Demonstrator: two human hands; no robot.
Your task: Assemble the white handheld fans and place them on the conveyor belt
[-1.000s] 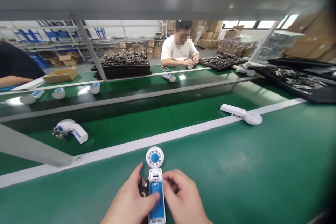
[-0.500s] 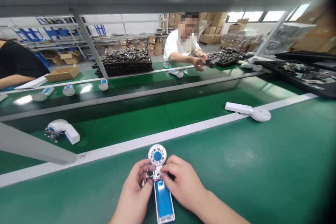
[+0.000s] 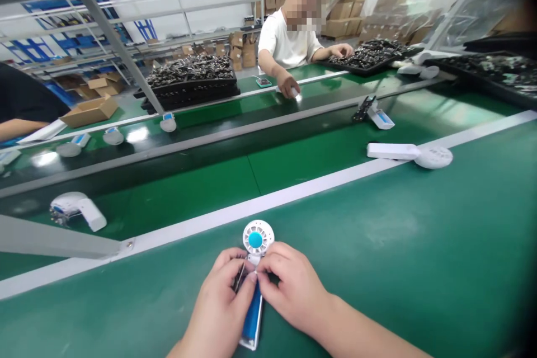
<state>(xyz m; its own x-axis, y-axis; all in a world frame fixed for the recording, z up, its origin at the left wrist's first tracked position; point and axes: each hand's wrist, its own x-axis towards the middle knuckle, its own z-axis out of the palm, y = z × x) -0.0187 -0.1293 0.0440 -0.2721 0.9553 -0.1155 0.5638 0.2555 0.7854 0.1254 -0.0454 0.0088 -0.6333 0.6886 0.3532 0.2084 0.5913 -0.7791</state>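
Observation:
A small white hand-held fan [image 3: 259, 238] with a blue hub lies on the green table [image 3: 398, 268] in front of me, its open handle showing a blue battery [image 3: 252, 316]. My left hand [image 3: 220, 307] and my right hand [image 3: 289, 288] both pinch the neck of the fan just below its round head. A thin dark wire or part sits between my left fingers at the neck.
A finished white fan [image 3: 409, 153] lies on the white stripe at right. More fan units [image 3: 75, 210] ride the conveyor belt beyond. Across the line a person in a white shirt [image 3: 289, 39] reaches onto the belt, beside black trays of parts [image 3: 188, 81].
Both hands moved up from the handle to the fan's neck. The view tilted down and left; the units on the belt drifted left. The person opposite set a unit on the belt.

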